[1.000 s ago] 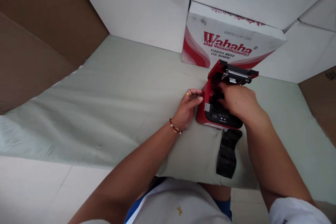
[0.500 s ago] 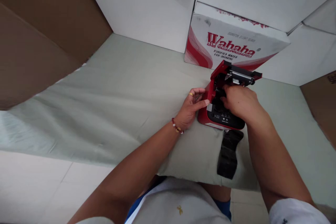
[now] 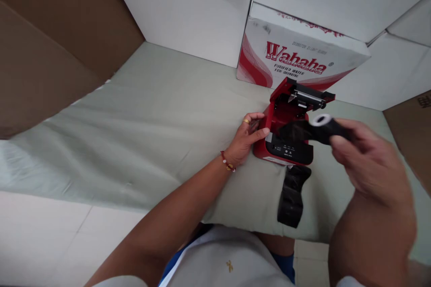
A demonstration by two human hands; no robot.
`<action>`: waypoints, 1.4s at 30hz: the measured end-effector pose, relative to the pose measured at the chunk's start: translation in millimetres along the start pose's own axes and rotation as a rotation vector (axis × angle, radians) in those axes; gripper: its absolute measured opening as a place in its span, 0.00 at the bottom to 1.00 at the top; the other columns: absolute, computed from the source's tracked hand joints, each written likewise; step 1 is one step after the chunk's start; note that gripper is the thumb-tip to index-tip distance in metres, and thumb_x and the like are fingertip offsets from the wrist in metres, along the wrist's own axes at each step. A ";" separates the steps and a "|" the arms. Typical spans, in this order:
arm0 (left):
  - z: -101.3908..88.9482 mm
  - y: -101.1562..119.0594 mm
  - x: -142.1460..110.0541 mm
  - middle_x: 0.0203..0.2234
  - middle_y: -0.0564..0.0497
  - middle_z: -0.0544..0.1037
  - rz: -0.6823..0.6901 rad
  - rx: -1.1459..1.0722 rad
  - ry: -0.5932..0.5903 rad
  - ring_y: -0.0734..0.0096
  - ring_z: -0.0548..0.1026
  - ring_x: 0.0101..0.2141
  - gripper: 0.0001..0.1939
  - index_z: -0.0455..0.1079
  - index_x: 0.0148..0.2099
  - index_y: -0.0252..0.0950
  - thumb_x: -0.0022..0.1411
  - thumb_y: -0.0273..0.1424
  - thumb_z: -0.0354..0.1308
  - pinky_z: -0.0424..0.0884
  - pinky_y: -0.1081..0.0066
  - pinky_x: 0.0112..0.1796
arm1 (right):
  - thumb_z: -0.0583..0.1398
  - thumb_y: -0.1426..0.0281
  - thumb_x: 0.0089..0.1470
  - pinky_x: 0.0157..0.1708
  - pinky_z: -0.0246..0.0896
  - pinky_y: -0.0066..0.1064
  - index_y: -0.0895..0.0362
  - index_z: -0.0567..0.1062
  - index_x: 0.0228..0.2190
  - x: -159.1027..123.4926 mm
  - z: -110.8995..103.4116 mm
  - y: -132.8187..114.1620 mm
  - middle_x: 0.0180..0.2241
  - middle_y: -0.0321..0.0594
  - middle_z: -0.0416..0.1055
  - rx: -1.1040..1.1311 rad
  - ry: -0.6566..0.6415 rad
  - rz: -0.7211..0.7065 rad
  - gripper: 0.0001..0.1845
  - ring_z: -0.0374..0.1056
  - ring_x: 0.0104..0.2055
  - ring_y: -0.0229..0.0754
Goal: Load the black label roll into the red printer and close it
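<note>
A red and black label printer [image 3: 283, 158] stands on the cloth-covered table with its lid [image 3: 305, 94] raised and its red inside showing. My left hand [image 3: 247, 136] steadies the printer's left side, thumb on the upper edge and fingers along the outer wall. To the right of the printer, my right hand [image 3: 367, 157] grips a small black roll [image 3: 332, 129] with a white core. A blurred dark strip [image 3: 296, 131] runs from the roll over the printer's opening. In front of the printer a curled black strip [image 3: 291, 199] lies on the cloth.
Behind the printer stands a Wahaha water carton [image 3: 296, 56], with white boxes [image 3: 188, 13] stacked around it. Brown cardboard boxes [image 3: 60, 40] rise at the left, and another [image 3: 411, 130] at the right. The table's front edge is close to my body.
My right hand has come up out of the printer and moved right, bringing the black roll with it. My left hand stays on the printer's side.
</note>
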State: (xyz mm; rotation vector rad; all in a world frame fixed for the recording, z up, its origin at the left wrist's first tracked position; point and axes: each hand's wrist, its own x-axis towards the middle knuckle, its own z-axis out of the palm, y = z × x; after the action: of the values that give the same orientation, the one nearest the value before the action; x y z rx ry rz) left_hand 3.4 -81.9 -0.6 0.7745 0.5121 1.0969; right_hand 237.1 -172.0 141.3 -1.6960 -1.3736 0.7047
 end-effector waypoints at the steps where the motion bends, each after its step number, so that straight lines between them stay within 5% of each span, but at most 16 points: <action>1: 0.5 0.0 -0.6 0.57 0.49 0.79 0.002 0.001 -0.012 0.57 0.74 0.62 0.34 0.72 0.57 0.44 0.55 0.49 0.82 0.65 0.56 0.67 | 0.75 0.49 0.55 0.19 0.45 0.36 0.43 0.85 0.48 -9.7 -16.3 8.3 0.29 0.35 0.72 0.129 0.080 0.061 0.21 0.54 0.21 0.38; 4: 1.7 -0.2 -1.1 0.59 0.49 0.78 0.013 -0.007 -0.030 0.56 0.72 0.65 0.35 0.72 0.58 0.45 0.55 0.50 0.82 0.63 0.56 0.69 | 0.77 0.45 0.50 0.17 0.34 0.37 0.44 0.87 0.36 -30.8 -56.2 38.2 0.23 0.36 0.64 0.242 0.184 0.261 0.20 0.47 0.19 0.36; 8: 1.7 0.0 0.2 0.62 0.49 0.76 0.026 -0.019 -0.045 0.55 0.70 0.68 0.36 0.73 0.58 0.46 0.54 0.50 0.82 0.63 0.54 0.70 | 0.77 0.39 0.43 0.22 0.59 0.34 0.49 0.86 0.34 -41.4 -69.1 79.1 0.31 0.43 0.78 0.006 -0.048 0.482 0.29 0.65 0.26 0.42; 10: 1.2 0.7 0.5 0.63 0.49 0.76 0.026 -0.022 -0.043 0.54 0.70 0.68 0.35 0.73 0.58 0.46 0.54 0.49 0.82 0.62 0.54 0.71 | 0.73 0.35 0.45 0.30 0.71 0.39 0.50 0.86 0.37 -43.3 -61.6 94.3 0.35 0.45 0.83 -0.188 -0.140 0.461 0.33 0.74 0.33 0.48; 13: 0.5 2.5 0.5 0.63 0.48 0.77 0.022 -0.035 -0.021 0.54 0.71 0.69 0.34 0.75 0.56 0.45 0.54 0.48 0.83 0.62 0.54 0.71 | 0.67 0.35 0.52 0.36 0.74 0.45 0.50 0.87 0.43 -47.8 -44.4 103.2 0.44 0.48 0.84 -0.509 -0.002 0.251 0.35 0.74 0.31 0.48; 16: -0.1 4.1 0.6 0.60 0.48 0.78 0.008 -0.059 -0.003 0.55 0.72 0.66 0.32 0.76 0.54 0.44 0.52 0.47 0.83 0.64 0.54 0.69 | 0.63 0.44 0.64 0.39 0.76 0.44 0.48 0.86 0.52 -53.7 -24.1 97.2 0.54 0.49 0.82 -0.570 0.050 0.015 0.27 0.76 0.33 0.45; 20: 0.1 4.8 0.7 0.59 0.49 0.79 0.005 -0.071 0.004 0.55 0.73 0.65 0.31 0.77 0.53 0.44 0.52 0.45 0.83 0.64 0.55 0.68 | 0.62 0.56 0.66 0.54 0.79 0.49 0.48 0.84 0.54 -54.9 5.1 88.9 0.54 0.47 0.84 -0.506 -0.299 -0.066 0.20 0.82 0.54 0.56; 22: 0.6 4.9 0.4 0.59 0.49 0.79 -0.002 -0.076 0.004 0.55 0.73 0.65 0.31 0.77 0.53 0.44 0.51 0.45 0.83 0.64 0.55 0.68 | 0.61 0.58 0.65 0.54 0.80 0.53 0.50 0.84 0.55 -54.4 10.5 86.5 0.53 0.50 0.84 -0.568 -0.327 -0.034 0.22 0.82 0.53 0.59; 27: 1.2 6.0 -0.9 0.58 0.49 0.79 -0.018 -0.098 0.029 0.56 0.73 0.64 0.30 0.78 0.52 0.43 0.50 0.43 0.84 0.64 0.57 0.67 | 0.67 0.51 0.65 0.44 0.83 0.41 0.45 0.87 0.53 -60.1 -35.1 55.4 0.53 0.46 0.85 -0.387 -0.448 -0.003 0.20 0.84 0.48 0.54; 31: 0.2 7.0 -1.2 0.57 0.49 0.80 -0.018 -0.090 0.042 0.56 0.74 0.62 0.29 0.78 0.51 0.43 0.49 0.41 0.82 0.66 0.57 0.65 | 0.73 0.48 0.60 0.32 0.79 0.34 0.38 0.90 0.49 -49.3 -69.0 13.8 0.46 0.44 0.87 -0.276 -0.373 -0.096 0.18 0.82 0.37 0.49; 34: -1.2 7.2 -0.7 0.57 0.49 0.80 -0.016 -0.070 0.033 0.56 0.74 0.62 0.27 0.78 0.51 0.43 0.51 0.40 0.81 0.65 0.56 0.66 | 0.73 0.45 0.58 0.21 0.67 0.34 0.41 0.89 0.50 -20.3 -43.9 -6.0 0.33 0.40 0.83 -0.238 -0.217 -0.112 0.23 0.71 0.25 0.43; 37: -2.0 7.5 -1.0 0.56 0.49 0.80 -0.011 -0.053 0.026 0.56 0.74 0.62 0.26 0.77 0.52 0.43 0.52 0.39 0.80 0.63 0.54 0.68 | 0.69 0.51 0.62 0.23 0.63 0.35 0.45 0.86 0.56 12.8 4.3 -10.7 0.22 0.32 0.71 -0.358 -0.167 -0.121 0.24 0.63 0.21 0.41; 42: -0.7 8.7 -2.5 0.55 0.49 0.81 -0.025 -0.054 0.047 0.55 0.75 0.61 0.26 0.78 0.52 0.43 0.52 0.39 0.79 0.64 0.54 0.67 | 0.63 0.63 0.65 0.44 0.75 0.48 0.50 0.84 0.57 45.5 53.9 -1.8 0.49 0.48 0.86 -0.744 -0.123 -0.274 0.22 0.80 0.42 0.56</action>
State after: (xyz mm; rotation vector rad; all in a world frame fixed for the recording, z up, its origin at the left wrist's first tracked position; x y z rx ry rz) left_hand -3.3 -81.9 5.7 0.6948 0.5282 1.1038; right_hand 202.9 -114.5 119.0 -1.9649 -2.0763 0.1319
